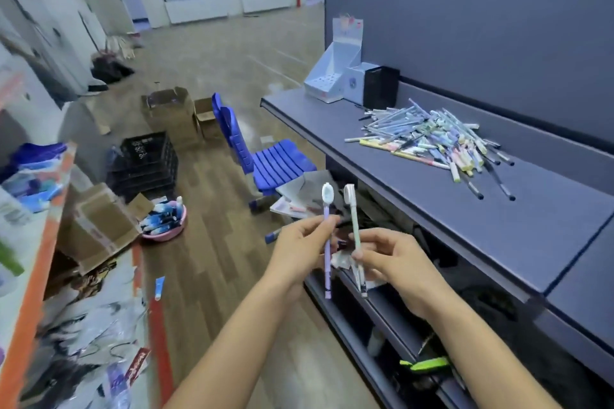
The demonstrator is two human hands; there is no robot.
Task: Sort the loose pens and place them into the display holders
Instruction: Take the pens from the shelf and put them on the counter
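Observation:
My left hand (299,249) grips a purple pen (327,262) with a white oval cap, held upright. Beside it my right hand (395,259) pinches a pale green pen (355,226) with a white cap, also upright. Both hands hover in front of the grey shelf (498,226), below its edge. A big pile of loose pens (438,139) lies on the shelf to the upper right. At the shelf's far end stand a pale blue cardboard display holder (327,80), a small light box (354,81) and a black holder (380,86).
A blue plastic chair (265,159) stands on the floor left of the shelf. Cardboard boxes (172,109), black crates (146,163) and a pink basin (164,219) clutter the floor. A cluttered orange-edged shelf (40,259) runs along my left. Lower shelf levels hold dark odds and ends.

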